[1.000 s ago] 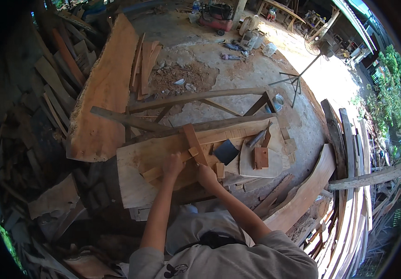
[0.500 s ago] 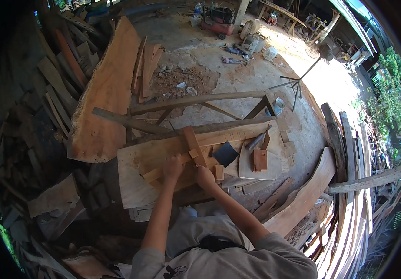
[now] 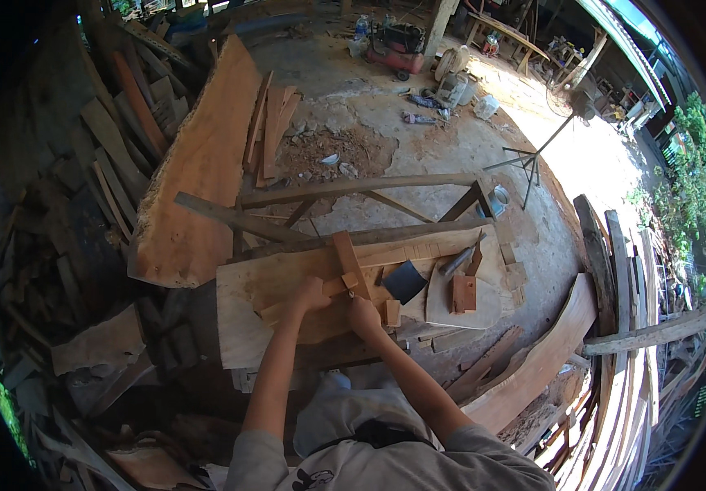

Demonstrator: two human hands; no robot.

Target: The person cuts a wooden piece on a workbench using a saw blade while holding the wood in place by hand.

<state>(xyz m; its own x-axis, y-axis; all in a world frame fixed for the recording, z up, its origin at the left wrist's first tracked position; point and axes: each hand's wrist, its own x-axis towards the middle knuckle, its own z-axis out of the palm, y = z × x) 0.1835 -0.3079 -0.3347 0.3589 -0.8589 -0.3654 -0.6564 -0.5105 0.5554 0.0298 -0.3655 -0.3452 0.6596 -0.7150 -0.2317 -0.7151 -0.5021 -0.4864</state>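
Observation:
My left hand (image 3: 312,295) is closed on a light wooden strip (image 3: 336,286) above the workbench. A small wooden block (image 3: 349,280) lies at the strip's right end, against a reddish-brown wooden bar (image 3: 346,250) that slants across the bench. By the bar's near end, my right hand (image 3: 365,317) is closed, fingertips together; what they hold is too small to make out. Just right of that hand stands a short wood block (image 3: 392,312). Beyond it lies a dark curved sheet (image 3: 403,281). A reddish wooden box-like block (image 3: 462,293) rests on a pale rounded board (image 3: 439,304).
The pale bench top (image 3: 242,319) lies before a timber frame (image 3: 361,180). A large live-edge slab (image 3: 197,172) leans at the left beside piled planks. More boards (image 3: 549,352) lie at right. Farther off are a standing fan (image 3: 582,105) and a red air compressor (image 3: 394,59).
My view has shifted slightly, so the scene sits lower and more to the right. My left hand has moved a little away from me, and the strip beside it shows more clearly.

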